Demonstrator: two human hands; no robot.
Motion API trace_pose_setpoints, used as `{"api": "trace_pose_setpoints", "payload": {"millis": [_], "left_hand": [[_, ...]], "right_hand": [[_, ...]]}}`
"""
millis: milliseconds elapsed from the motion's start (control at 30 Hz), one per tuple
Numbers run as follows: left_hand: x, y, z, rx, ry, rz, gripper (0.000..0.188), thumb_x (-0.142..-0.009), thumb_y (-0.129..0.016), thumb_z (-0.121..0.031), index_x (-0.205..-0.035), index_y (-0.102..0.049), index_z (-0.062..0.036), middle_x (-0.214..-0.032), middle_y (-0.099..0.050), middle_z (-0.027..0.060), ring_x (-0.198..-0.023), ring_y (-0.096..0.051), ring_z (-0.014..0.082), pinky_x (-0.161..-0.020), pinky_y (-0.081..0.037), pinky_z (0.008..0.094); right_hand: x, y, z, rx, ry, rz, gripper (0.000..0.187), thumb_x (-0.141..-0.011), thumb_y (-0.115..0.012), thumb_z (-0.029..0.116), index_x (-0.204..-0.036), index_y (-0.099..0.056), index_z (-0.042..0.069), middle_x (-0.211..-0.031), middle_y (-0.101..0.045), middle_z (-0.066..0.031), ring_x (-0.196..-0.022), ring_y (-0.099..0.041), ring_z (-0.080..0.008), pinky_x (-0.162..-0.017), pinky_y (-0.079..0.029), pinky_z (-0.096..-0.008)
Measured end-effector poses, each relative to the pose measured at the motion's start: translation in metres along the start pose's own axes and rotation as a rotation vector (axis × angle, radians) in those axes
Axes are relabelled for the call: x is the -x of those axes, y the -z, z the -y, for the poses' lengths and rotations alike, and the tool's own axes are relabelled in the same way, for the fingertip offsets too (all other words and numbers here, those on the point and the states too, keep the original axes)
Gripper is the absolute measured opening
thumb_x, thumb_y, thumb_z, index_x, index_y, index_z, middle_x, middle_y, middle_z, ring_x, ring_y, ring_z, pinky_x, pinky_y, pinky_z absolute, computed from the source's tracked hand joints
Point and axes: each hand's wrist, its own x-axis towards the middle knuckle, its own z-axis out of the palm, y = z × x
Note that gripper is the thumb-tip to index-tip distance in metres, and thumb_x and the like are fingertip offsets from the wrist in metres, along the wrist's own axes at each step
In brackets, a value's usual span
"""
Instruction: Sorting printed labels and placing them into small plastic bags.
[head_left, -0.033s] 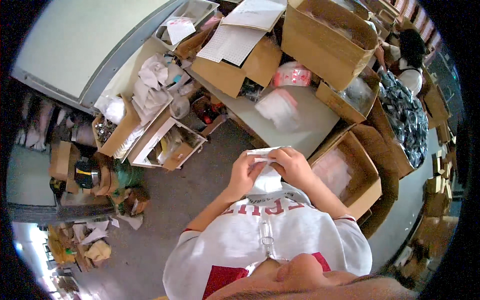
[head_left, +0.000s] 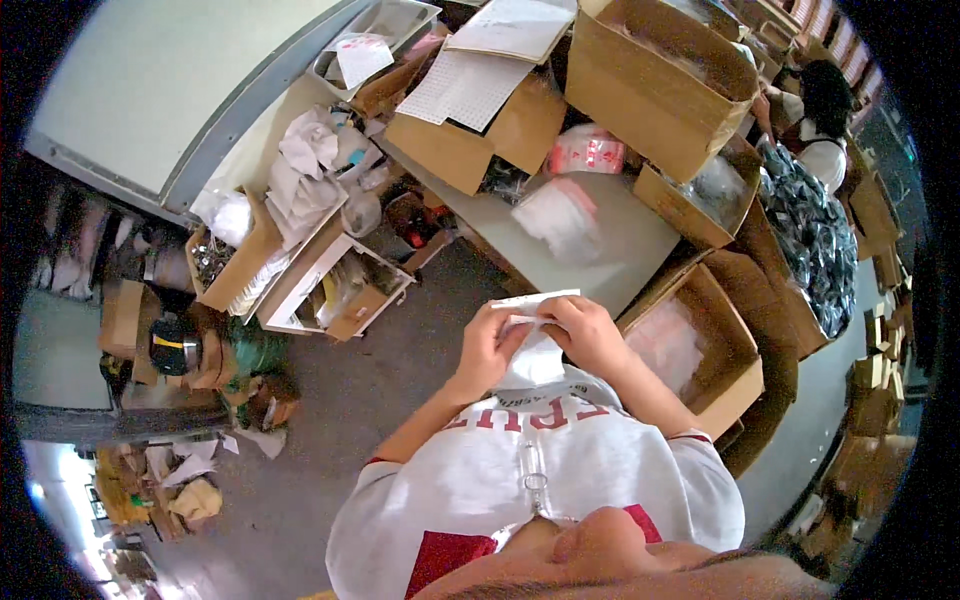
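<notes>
White packet [head_left: 538,364] — in both curled hands [head_left: 487,346] [head_left: 588,334]

hands [head_left: 484,346]: side by side, pinching | fingers [head_left: 558,311]: curled | forearms [head_left: 424,419]: angled inward

We've got middling, fairly even light, but the lower-left edge blows out into bluish-white glare. The white piece [head_left: 537,362] washes out to almost no detail, the black plastic [head_left: 808,240] throws glints, and we're seeing bowed edges, soft outskirts and a grainy black border.
</notes>
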Motion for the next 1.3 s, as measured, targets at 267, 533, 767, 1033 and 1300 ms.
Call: {"api": "trace_pose_setpoints", "payload": {"millis": [267,533,767,1033,1300], "left_hand": [[0.001,0.009,0.011,-0.108,-0.035,-0.032,0.013,-0.08,-0.069,-0.003,-0.088,-0.061,0.0025,-0.088,-0.058,0.0113,-0.075,-0.062,0.0206,-0.064,-0.048,0.0293],[-0.002,0.007,0.014,-0.111,-0.04,-0.065,0.012,-0.08,-0.07,-0.005,-0.087,-0.063,0.0015,-0.087,-0.059,0.0126,-0.076,-0.062,0.0229,-0.065,-0.05,0.0309],[-0.002,0.003,0.012,-0.081,0.049,-0.087,0.012,-0.081,-0.07,-0.005,-0.085,-0.062,0.0022,-0.083,-0.056,0.0114,-0.075,-0.062,0.0211,-0.063,-0.049,0.0291],[0.0,0.006,0.027,-0.056,0.036,-0.179,0.013,-0.081,-0.07,-0.006,-0.079,-0.059,0.0021,-0.076,-0.054,0.0089,-0.06,-0.052,0.0145,-0.052,-0.041,0.0274],[0.015,0.002,0.03,-0.043,0.127,-0.123,0.014,-0.081,-0.069,-0.009,-0.083,-0.06,0.0016,-0.081,-0.054,0.0129,-0.066,-0.06,0.0226,-0.058,-0.049,0.0315]], "right_hand": [[-0.012,0.007,-0.002,-0.178,-0.2,0.179,0.022,-0.075,-0.069,0.006,-0.094,-0.058,0.003,-0.088,-0.063,-0.016,-0.081,-0.063,-0.0341,-0.071,-0.05,-0.0388],[-0.025,0.006,0.002,-0.151,-0.017,0.064,0.015,-0.074,-0.068,0.002,-0.086,-0.059,0.003,-0.08,-0.059,-0.013,-0.074,-0.061,-0.0307,-0.066,-0.05,-0.0354],[-0.017,-0.003,-0.005,0.008,0.095,0.101,0.011,-0.076,-0.064,0.006,-0.086,-0.06,0.005,-0.087,-0.062,-0.0135,-0.078,-0.061,-0.0333,-0.067,-0.051,-0.0408],[-0.033,0.017,-0.065,-0.191,-0.119,0.192,0.011,-0.079,-0.062,0.005,-0.09,-0.06,0.004,-0.087,-0.063,-0.0129,-0.078,-0.062,-0.0306,-0.069,-0.05,-0.0365],[-0.049,-0.028,-0.251,0.032,-0.588,0.062,0.031,-0.072,-0.061,-0.003,-0.102,-0.054,0.003,-0.084,-0.061,-0.0132,-0.079,-0.06,-0.0231,-0.072,-0.047,-0.033]]}}
